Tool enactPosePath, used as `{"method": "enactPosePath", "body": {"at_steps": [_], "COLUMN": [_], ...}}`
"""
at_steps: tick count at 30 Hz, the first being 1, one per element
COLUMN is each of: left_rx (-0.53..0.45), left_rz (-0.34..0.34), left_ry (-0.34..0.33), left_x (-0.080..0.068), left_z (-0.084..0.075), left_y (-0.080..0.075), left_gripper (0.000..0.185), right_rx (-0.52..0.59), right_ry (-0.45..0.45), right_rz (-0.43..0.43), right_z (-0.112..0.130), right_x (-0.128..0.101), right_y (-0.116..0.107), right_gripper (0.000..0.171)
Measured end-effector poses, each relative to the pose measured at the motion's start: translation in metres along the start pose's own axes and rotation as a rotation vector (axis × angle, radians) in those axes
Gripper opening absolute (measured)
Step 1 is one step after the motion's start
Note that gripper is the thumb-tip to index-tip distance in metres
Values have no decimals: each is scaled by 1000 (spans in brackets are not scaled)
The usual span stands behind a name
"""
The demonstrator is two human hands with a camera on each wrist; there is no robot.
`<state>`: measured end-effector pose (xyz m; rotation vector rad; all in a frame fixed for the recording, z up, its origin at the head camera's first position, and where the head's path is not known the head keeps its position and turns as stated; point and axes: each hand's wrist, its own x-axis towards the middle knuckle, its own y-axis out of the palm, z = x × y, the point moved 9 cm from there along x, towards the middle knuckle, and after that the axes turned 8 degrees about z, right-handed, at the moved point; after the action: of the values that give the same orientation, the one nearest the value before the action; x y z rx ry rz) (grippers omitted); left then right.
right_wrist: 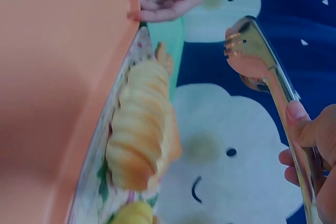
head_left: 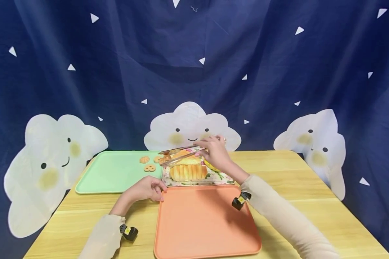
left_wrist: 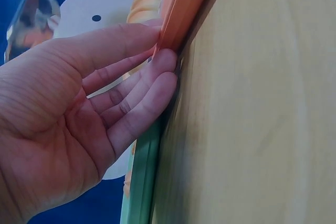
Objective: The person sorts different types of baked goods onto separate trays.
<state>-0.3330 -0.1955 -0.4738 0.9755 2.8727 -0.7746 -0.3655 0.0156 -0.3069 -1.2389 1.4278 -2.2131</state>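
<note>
My left hand (head_left: 149, 189) grips the upper-left corner of the orange tray (head_left: 207, 223); in the left wrist view, thumb and fingertips meet at the tray's rim (left_wrist: 184, 9). My right hand (head_left: 215, 151) holds metal tongs (right_wrist: 286, 103), raised above the floral tray (head_left: 223, 179). Their two tips stand apart with nothing between them, pointing left toward the cookies. Below the tongs lies a ridged bread loaf (head_left: 188, 172), with another golden bread piece (head_left: 184, 157) behind it. Something yellow (right_wrist: 134, 214) sits beside the loaf, partly hidden by my right hand in the head view.
A green tray (head_left: 110, 176) lies at the left on the wooden table (head_left: 291, 187). Several cookies, among them a pretzel-shaped one (head_left: 150, 168), lie near its right edge. A dark blue curtain (head_left: 188, 82) with cloud faces hangs behind the table.
</note>
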Motion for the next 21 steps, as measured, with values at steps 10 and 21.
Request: {"method": "enactPosePath", "body": {"at_steps": [10, 21], "left_rx": [13, 42], "left_rz": [-4, -25], "left_ry": [14, 6], "left_x": [0, 0], "left_z": [-2, -1], "left_y": [0, 0], "left_gripper": [28, 27], "right_rx": [-37, -128], "right_ry": [61, 118], "right_rz": [36, 135], "right_z": [24, 44], "right_x": [36, 63], "right_y": [51, 101], "right_gripper": [32, 24]}}
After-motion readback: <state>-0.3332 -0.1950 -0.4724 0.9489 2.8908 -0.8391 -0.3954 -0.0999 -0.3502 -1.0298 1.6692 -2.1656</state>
